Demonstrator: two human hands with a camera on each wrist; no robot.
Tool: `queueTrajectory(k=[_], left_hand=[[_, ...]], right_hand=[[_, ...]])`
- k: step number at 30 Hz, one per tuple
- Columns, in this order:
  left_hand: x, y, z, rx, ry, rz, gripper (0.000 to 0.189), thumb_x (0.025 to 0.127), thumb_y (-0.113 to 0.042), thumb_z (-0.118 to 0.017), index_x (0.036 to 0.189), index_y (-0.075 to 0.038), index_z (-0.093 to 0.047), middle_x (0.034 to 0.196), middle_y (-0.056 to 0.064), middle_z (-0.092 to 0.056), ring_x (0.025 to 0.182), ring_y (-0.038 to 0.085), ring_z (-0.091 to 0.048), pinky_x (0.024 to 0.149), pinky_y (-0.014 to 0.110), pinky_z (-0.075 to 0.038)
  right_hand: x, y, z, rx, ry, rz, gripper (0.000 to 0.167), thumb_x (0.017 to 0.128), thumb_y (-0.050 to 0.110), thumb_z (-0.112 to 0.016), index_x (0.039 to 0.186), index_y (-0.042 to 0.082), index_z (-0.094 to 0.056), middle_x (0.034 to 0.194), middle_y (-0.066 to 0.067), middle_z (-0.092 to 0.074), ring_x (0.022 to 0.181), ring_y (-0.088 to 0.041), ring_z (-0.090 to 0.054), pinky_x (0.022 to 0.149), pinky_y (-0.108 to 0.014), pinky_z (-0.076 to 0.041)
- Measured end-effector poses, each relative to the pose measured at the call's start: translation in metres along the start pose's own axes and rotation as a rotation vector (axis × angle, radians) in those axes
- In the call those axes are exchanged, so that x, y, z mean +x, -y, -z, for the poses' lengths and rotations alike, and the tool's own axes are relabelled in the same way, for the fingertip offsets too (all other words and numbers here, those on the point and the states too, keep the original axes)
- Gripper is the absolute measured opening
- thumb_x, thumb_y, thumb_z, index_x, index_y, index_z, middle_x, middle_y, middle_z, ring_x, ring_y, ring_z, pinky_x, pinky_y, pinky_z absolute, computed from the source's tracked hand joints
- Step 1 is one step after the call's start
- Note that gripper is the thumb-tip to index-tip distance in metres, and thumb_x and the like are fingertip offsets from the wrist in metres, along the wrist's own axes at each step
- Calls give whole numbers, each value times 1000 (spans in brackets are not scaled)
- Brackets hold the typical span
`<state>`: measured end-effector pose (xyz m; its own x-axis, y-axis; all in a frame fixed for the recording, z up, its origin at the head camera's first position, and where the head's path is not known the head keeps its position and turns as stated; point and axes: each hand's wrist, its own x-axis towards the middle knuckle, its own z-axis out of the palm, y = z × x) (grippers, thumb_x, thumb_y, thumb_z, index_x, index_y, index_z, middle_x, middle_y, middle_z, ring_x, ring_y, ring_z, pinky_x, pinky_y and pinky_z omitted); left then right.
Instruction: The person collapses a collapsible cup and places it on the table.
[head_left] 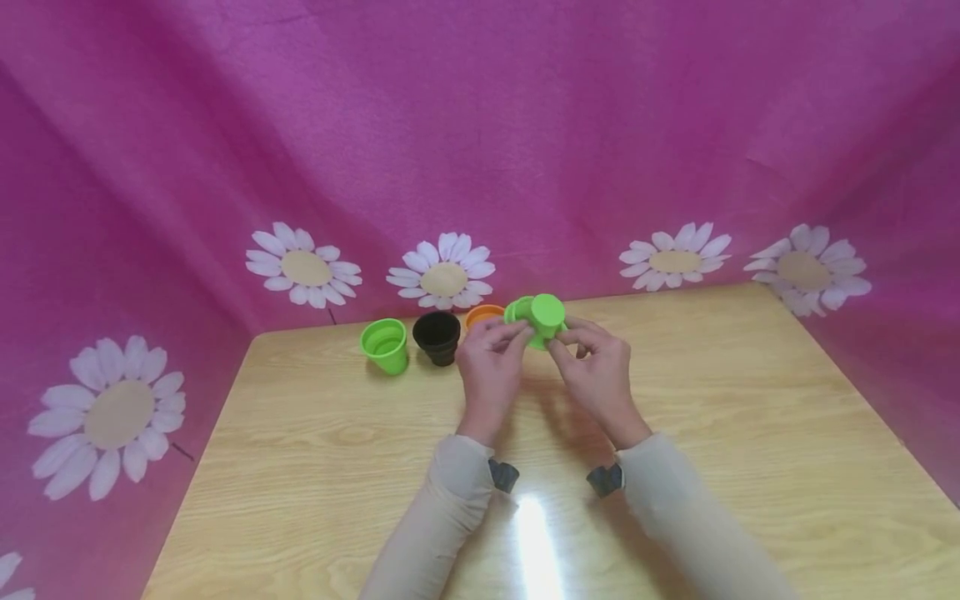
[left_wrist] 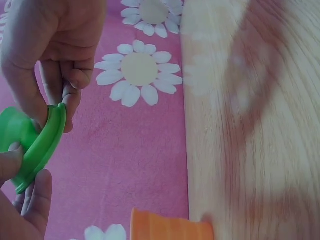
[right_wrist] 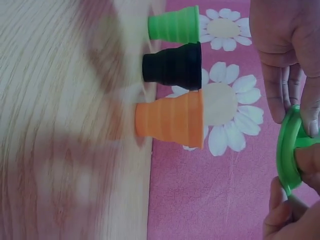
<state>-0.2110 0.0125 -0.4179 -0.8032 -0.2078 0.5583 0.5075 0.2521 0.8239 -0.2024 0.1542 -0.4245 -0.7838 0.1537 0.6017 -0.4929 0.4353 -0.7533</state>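
Green cup (head_left: 548, 312) raised clear of the counter (head_left: 337, 483) — small end up, wide rim facing down. Both hands grip it: left hand (head_left: 491, 362) and right hand (head_left: 600, 371) pinch the rim between thumbs and fingers from opposite sides. Below, along the counter's back edge, three ridged cups stand mouth up in a row, near one another: second green cup (head_left: 386, 346), black cup (head_left: 437, 336), orange cup (right_wrist: 170, 120) — the last partly hidden behind the left hand in the head view. Backdrop: magenta cloth (head_left: 525, 150), daisy print.
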Motion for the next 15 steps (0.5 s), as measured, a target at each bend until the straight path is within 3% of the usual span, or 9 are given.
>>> queueTrajectory(k=[3,5,7,10,15], left_hand=[[-1,0,0,58,17,-102,12,81,-5,-85,91,-2,-81,93,10,-69,86,22,-68,75,26,-59],[-2,0,1,39,40,-85,12,82,-6,-84,92,-2,-81,94,9,-70,87,21,-68,76,26,-59],[-1,1,2,-20,64,-14,11,83,-7,-83,93,-3,-81,95,7,-72,87,19,-69,77,27,-59],[0,4,4,-145,84,176,11,84,-9,-83,95,-6,-81,93,2,-74,85,16,-69,76,28,-60],[0,9,5,-311,92,410,14,83,-12,-84,96,-9,-82,92,4,-75,84,20,-69,78,33,-61]], right_hand=[[2,1,1,-36,-20,13,6,80,0,-79,76,4,-79,103,-9,-75,52,-15,-43,46,-20,-33],[4,2,2,-28,-25,-9,7,79,1,-81,73,4,-78,102,-9,-76,52,-15,-42,45,-19,-32],[6,4,4,-16,-19,-44,6,78,2,-82,73,4,-79,101,-9,-76,59,-15,-51,48,-17,-36],[8,6,7,37,18,-124,3,80,4,-81,79,1,-79,101,-10,-75,76,-16,-65,58,-15,-48],[8,7,12,191,84,-258,8,82,0,-78,88,-5,-76,100,-15,-74,88,-20,-70,75,-23,-59]])
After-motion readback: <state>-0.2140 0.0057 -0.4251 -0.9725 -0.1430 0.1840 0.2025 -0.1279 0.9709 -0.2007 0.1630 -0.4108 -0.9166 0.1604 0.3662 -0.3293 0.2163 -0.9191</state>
